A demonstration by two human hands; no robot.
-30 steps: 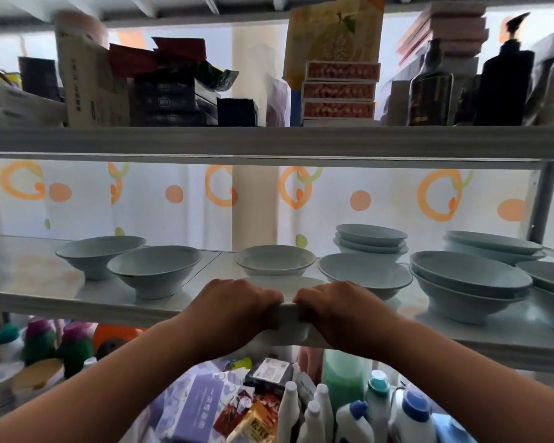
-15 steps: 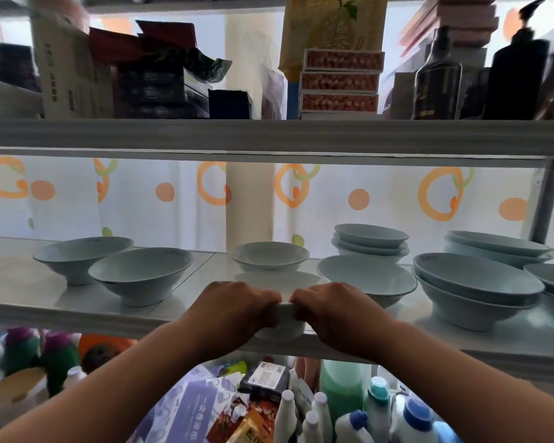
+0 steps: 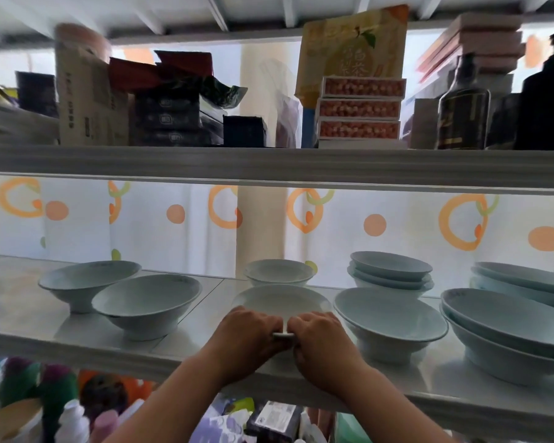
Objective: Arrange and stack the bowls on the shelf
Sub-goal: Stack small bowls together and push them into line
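Observation:
A pale white bowl point(image 3: 280, 301) stands at the front middle of the white shelf point(image 3: 26, 318). My left hand point(image 3: 248, 338) and my right hand point(image 3: 320, 343) grip its near side, knuckles almost touching, fingers curled round the rim and foot. Behind it sits a smaller bowl point(image 3: 279, 271). Two single bowls point(image 3: 88, 281) point(image 3: 146, 302) stand to the left. On the right are a wide bowl point(image 3: 389, 316), a back stack of three bowls point(image 3: 390, 273) and further stacks point(image 3: 506, 327) point(image 3: 525, 284).
The upper shelf board point(image 3: 269, 164) runs low overhead, loaded with boxes point(image 3: 359, 113) and dark bottles point(image 3: 462, 107). A curtain with orange rings point(image 3: 173, 225) hangs behind the bowls. Bottles and packets point(image 3: 269, 417) crowd the level below.
Both hands have pushed the held bowl forward, from the shelf's front edge onto the shelf board. The view has tilted up a little.

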